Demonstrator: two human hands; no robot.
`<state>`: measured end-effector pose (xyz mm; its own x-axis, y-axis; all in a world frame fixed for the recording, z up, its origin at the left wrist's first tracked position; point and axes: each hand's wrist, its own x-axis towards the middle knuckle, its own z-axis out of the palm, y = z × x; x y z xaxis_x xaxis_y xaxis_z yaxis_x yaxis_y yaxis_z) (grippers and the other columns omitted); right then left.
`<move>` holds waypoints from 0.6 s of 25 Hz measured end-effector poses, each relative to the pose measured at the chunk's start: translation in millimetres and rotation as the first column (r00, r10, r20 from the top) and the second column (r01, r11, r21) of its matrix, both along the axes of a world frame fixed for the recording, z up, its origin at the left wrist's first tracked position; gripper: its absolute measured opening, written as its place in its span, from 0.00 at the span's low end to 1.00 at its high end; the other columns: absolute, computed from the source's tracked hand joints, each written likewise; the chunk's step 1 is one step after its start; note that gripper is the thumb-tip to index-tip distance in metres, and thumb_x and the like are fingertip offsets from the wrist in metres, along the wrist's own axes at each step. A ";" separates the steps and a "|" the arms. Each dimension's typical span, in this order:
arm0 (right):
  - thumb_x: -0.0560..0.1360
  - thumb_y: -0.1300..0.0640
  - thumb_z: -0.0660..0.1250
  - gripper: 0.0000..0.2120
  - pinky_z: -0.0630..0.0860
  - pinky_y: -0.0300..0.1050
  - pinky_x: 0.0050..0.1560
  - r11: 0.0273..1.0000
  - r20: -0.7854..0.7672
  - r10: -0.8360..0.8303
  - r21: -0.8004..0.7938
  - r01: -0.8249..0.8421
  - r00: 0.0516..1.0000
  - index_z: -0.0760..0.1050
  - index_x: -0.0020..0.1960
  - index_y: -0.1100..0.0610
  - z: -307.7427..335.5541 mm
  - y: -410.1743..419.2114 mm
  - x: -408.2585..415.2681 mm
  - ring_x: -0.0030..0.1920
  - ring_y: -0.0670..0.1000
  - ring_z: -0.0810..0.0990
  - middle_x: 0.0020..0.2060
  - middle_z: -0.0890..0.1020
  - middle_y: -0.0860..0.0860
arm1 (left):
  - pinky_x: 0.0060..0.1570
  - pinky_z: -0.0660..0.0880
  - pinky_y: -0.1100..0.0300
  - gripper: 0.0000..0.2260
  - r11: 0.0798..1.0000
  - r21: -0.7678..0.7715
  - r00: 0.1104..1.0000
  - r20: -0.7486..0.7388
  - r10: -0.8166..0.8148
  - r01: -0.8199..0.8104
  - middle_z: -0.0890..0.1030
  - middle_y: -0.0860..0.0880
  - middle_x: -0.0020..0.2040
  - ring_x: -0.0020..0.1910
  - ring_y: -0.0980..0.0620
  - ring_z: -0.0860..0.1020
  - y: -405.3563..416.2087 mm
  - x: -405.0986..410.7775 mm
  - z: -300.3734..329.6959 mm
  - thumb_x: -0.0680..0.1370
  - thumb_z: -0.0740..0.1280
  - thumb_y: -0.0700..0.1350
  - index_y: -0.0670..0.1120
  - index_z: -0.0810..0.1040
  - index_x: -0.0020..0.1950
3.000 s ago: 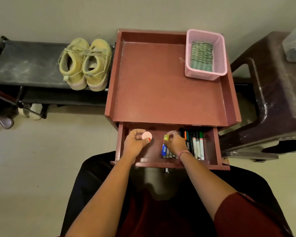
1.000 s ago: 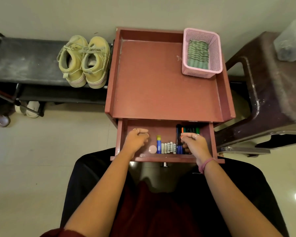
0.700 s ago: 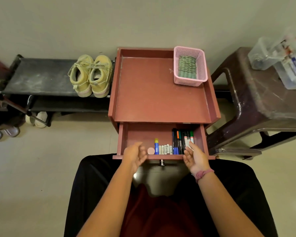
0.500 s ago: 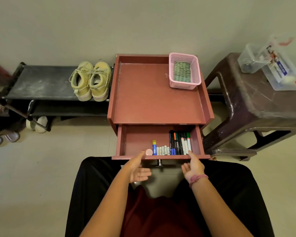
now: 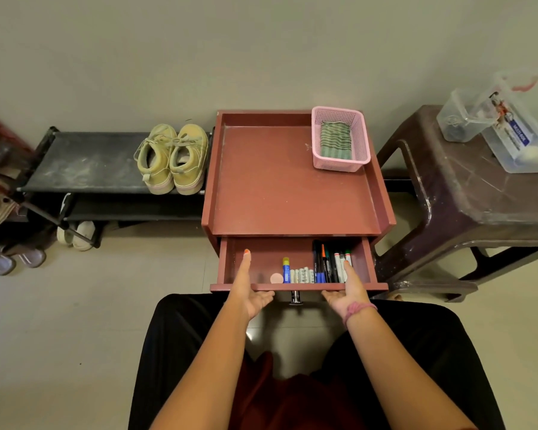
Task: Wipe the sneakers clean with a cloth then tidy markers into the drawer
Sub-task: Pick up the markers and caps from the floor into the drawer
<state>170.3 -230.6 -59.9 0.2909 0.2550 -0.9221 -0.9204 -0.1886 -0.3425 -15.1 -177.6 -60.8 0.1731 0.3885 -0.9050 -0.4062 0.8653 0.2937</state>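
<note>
The person's left hand [image 5: 249, 293] and right hand [image 5: 348, 290] are gripping the front edge of the open reddish-brown wooden drawer [image 5: 295, 287], one on either side of its small metal knob [image 5: 296, 297]; on each hand the thumb is lying straight over the top of the front panel, pointing into the drawer, while the fingers are passing under the panel, where they are mostly hidden. Inside the drawer, a row of markers with black, orange, blue and green caps [image 5: 331, 263] is lying along the right side, next to several small white batteries [image 5: 302, 275], a blue glue stick with a yellow cap [image 5: 286, 269] and a round pink disc [image 5: 276, 278]. The pale yellow lace-up sneakers [image 5: 173, 158] are sitting side by side on the black shoe rack [image 5: 84, 162] to the left of the cabinet. The folded green striped cloth [image 5: 336, 139] is lying in a pink plastic mesh basket [image 5: 362, 135] on the cabinet's top, in the far right corner.
</note>
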 end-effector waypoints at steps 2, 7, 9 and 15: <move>0.74 0.50 0.69 0.34 0.64 0.55 0.69 1.000 0.019 0.005 0.022 -0.005 1.000 0.59 0.73 0.60 -1.6 14.1 2.3 0.70 0.62 0.65 0.71 0.63 0.63 | 0.71 0.64 0.43 0.44 0.999 0.030 1.000 0.002 0.024 -0.024 0.59 0.35 0.76 0.70 0.34 0.67 10.3 5.3 1.3 0.71 0.69 0.64 0.47 0.54 0.79; 0.70 0.45 0.72 0.35 0.71 0.55 0.62 0.996 0.045 0.059 0.060 -0.062 0.997 0.63 0.70 0.56 -4.5 52.8 6.5 0.68 0.61 0.68 0.69 0.65 0.59 | 0.65 0.71 0.44 0.37 0.996 0.070 0.995 -0.067 0.067 -0.063 0.61 0.38 0.75 0.68 0.36 0.70 46.3 24.2 5.2 0.73 0.70 0.59 0.46 0.60 0.76; 0.66 0.39 0.73 0.43 0.70 0.56 0.65 0.995 0.051 0.083 0.048 -0.086 0.995 0.60 0.73 0.55 -4.5 67.7 9.5 0.69 0.61 0.66 0.71 0.63 0.58 | 0.57 0.74 0.45 0.29 0.991 0.104 0.995 -0.056 0.087 -0.081 0.69 0.40 0.69 0.58 0.40 0.76 60.1 31.9 6.2 0.74 0.70 0.57 0.45 0.66 0.69; 0.70 0.41 0.72 0.39 0.72 0.58 0.63 0.977 0.088 0.213 -0.032 -0.211 0.973 0.60 0.73 0.57 -7.5 101.8 21.1 0.65 0.59 0.72 0.65 0.68 0.58 | 0.64 0.72 0.44 0.29 0.996 0.060 0.988 -0.133 0.072 -0.064 0.68 0.36 0.70 0.63 0.36 0.75 92.9 41.3 -11.3 0.79 0.65 0.56 0.42 0.63 0.74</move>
